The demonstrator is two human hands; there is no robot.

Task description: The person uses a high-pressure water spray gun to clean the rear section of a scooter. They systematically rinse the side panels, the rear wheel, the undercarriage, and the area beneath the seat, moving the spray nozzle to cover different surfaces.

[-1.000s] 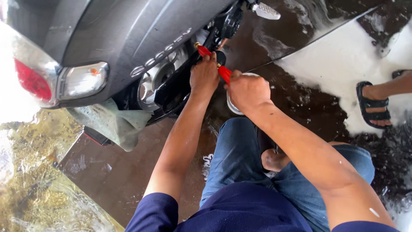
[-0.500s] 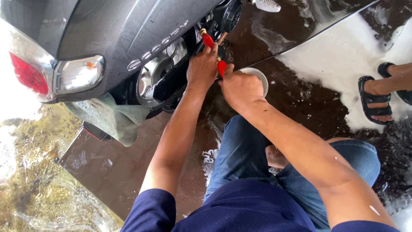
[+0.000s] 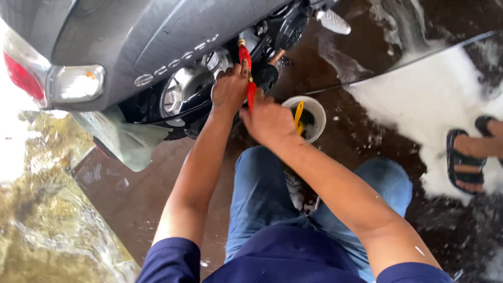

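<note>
Under the grey scooter body, at far centre: a thin red rod-shaped tool with a small brass-coloured tip, slanting from the engine side down toward the near right, glossy and wet. Left hand curled round its upper stretch, fingers closed against the red shaft beside the chrome wheel hub. Right hand wrapped tight on the lower end, just near of the left, knuckles up. Immediately right of that hand, on the wet dark floor: a small white tub with a yellow stick standing in it. Farther right, white foam and another person's sandalled foot. At far left, red tail light. Near centre, blue jeans.
</note>
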